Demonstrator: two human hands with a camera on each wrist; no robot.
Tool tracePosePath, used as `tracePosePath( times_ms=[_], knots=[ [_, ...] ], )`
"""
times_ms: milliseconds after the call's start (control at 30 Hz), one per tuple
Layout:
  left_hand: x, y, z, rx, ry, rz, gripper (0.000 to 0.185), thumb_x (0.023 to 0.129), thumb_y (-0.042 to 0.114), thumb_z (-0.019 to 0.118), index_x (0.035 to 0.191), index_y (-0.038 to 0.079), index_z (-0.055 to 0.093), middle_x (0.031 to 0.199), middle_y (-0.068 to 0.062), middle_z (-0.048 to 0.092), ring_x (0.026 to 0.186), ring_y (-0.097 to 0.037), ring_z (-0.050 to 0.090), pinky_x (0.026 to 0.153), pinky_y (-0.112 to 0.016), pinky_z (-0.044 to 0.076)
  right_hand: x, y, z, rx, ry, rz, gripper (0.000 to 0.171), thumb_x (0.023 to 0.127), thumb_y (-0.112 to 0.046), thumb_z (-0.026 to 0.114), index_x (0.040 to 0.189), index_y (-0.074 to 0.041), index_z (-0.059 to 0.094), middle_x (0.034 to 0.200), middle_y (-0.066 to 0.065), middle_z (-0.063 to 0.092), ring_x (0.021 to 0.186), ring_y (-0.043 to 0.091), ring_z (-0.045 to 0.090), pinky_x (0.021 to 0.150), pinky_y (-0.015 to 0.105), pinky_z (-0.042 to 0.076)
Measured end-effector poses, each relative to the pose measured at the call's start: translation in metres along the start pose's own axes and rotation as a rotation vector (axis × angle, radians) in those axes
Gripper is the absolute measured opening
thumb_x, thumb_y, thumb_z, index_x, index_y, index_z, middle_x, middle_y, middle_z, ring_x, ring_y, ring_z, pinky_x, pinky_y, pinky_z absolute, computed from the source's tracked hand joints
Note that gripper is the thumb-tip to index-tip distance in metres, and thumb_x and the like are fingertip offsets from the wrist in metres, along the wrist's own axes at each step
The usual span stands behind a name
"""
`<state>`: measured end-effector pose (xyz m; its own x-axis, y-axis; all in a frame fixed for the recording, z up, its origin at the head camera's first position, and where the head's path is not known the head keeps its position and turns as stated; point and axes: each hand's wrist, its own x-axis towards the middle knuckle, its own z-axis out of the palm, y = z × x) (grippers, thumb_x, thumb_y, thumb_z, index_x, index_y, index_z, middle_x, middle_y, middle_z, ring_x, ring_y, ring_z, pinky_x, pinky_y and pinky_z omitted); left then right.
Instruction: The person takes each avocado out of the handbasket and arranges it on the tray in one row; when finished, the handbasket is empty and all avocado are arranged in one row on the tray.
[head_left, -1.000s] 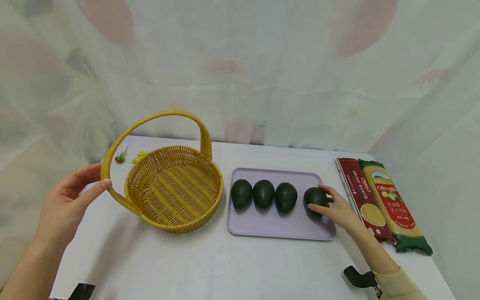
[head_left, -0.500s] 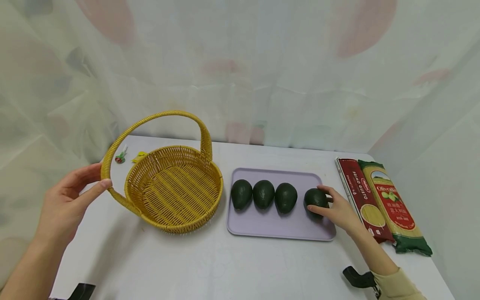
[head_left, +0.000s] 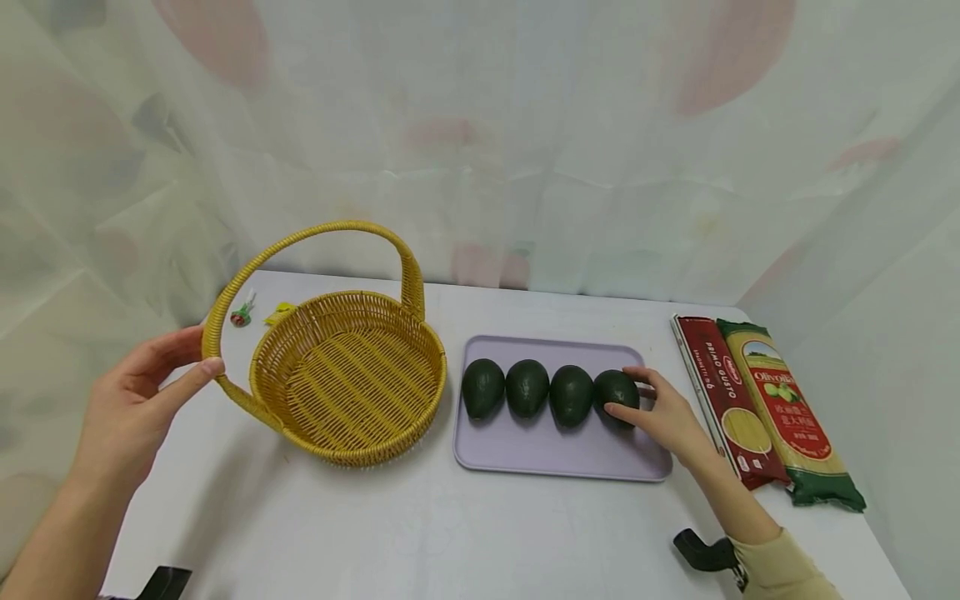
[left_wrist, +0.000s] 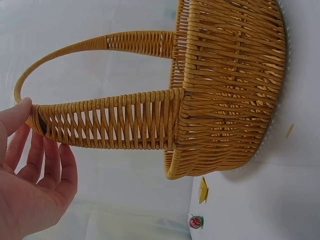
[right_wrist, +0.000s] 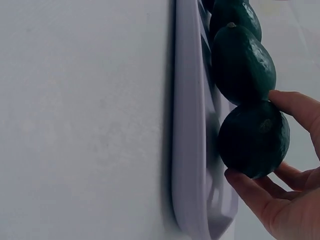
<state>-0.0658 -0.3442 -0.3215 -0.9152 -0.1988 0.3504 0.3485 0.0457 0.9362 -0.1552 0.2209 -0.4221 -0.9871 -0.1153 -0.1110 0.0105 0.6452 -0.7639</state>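
My left hand pinches the handle of a yellow woven basket, thumb on the near side and fingers behind. The basket stands on the white table with nothing in it. On a lilac tray, several dark green avocados lie in a row. My right hand grips the rightmost avocado, thumb and fingers around its sides. In the right wrist view this avocado sits right up against its neighbour.
Two packs of pasta, a red one and a green-and-gold one, lie right of the tray. Behind the basket are a small flower and a yellow scrap. A patterned curtain hangs along the back.
My right hand has shifted the rightmost avocado left, closing the gap to the others in the row. The left hand and basket have stayed put.
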Motion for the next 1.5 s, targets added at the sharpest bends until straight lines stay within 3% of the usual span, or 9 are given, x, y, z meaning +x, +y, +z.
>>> tracePosePath(
  times_ms=[467, 967, 1500],
  knots=[
    [0.0, 0.0, 0.0, -0.006, 0.004, 0.0, 0.04, 0.085, -0.016, 0.063, 0.125, -0.008, 0.059, 0.104, -0.002, 0.069, 0.101, -0.01, 0.061, 0.084, -0.012, 0.045, -0.004, -0.001, -0.006, 0.092, -0.029, 0.024, 0.066, 0.09, -0.028, 0.07, 0.144, -0.007, 0.04, 0.145, 0.024, 0.039, 0.13, 0.045, 0.04, 0.1, 0.062, 0.036],
    [0.0, 0.001, 0.0, 0.015, 0.014, -0.013, 0.04, 0.086, -0.015, 0.064, 0.125, -0.007, 0.059, 0.103, 0.0, 0.069, 0.1, -0.008, 0.062, 0.083, -0.011, 0.045, -0.004, 0.008, -0.007, 0.073, -0.024, -0.021, 0.07, 0.086, -0.033, 0.074, 0.143, -0.008, 0.042, 0.143, 0.02, 0.043, 0.126, 0.041, 0.044, 0.098, 0.062, 0.036],
    [0.0, 0.0, 0.0, 0.014, 0.004, 0.001, 0.041, 0.086, -0.015, 0.063, 0.125, -0.008, 0.059, 0.104, -0.001, 0.068, 0.101, -0.009, 0.061, 0.083, -0.011, 0.045, -0.005, 0.004, -0.012, 0.024, -0.024, -0.001, 0.071, 0.087, -0.039, 0.073, 0.144, -0.01, 0.042, 0.144, 0.018, 0.044, 0.127, 0.04, 0.044, 0.096, 0.064, 0.038]
  ],
)
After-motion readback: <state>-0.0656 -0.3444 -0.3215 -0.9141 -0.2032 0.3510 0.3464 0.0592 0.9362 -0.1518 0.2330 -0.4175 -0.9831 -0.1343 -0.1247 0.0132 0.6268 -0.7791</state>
